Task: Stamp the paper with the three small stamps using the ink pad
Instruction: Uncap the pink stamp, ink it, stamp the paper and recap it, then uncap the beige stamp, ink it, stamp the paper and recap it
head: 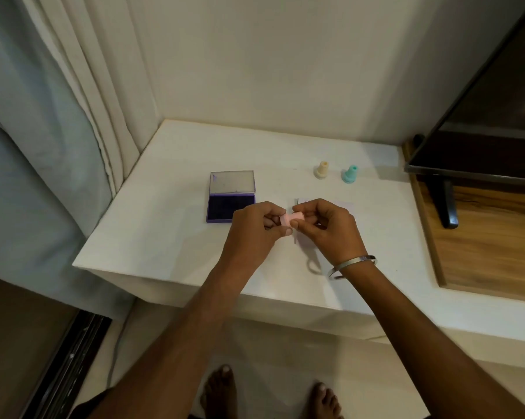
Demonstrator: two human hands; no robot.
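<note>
A small pink stamp (291, 218) lies sideways in the air between both hands. My left hand (255, 229) pinches its left end and my right hand (327, 228) pinches its right end. Under my right hand lies the white paper (344, 204), mostly hidden. The purple ink pad (222, 210) sits open to the left, its lid (232, 182) tilted up at the back. Behind the paper stand a cream stamp (321, 169) and a teal stamp (350, 174), upright and apart.
Everything rests on a white ledge (164, 237) set in a corner, with curtains (73, 101) to the left. A dark screen (479, 146) on a stand occupies the wooden surface (491, 246) at right. A metal bangle circles my right wrist.
</note>
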